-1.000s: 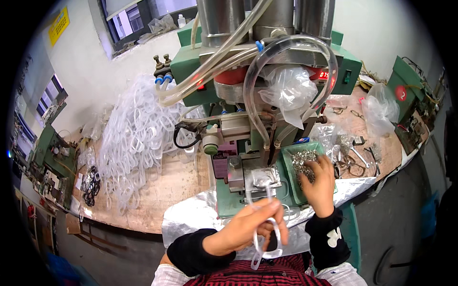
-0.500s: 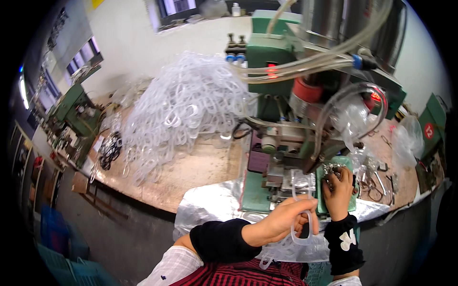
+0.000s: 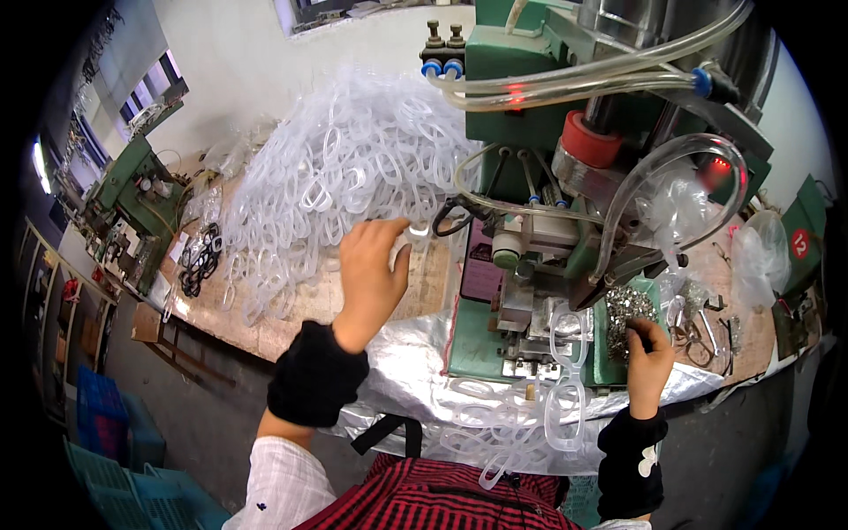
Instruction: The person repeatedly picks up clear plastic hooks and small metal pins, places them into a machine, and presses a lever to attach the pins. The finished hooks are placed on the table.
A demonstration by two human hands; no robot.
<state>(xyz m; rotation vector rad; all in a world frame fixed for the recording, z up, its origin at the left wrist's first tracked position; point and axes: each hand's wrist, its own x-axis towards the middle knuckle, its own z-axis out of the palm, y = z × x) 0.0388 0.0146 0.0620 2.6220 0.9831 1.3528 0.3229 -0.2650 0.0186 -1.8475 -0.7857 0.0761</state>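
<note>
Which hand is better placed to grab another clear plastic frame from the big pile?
Probably the left hand: it is open near the pile, while the right hand is at the green tray of metal pieces.

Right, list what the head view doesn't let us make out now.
All in the head view:
Whether the right hand pinches anything: hidden by the hand itself.
What is under the left hand: covered by its back.
Shapes of the small metal parts: too small.
Bottom layers of the clear plastic loops: hidden by upper ones.
Top of the green machine housing: cut off by the upper edge.
</note>
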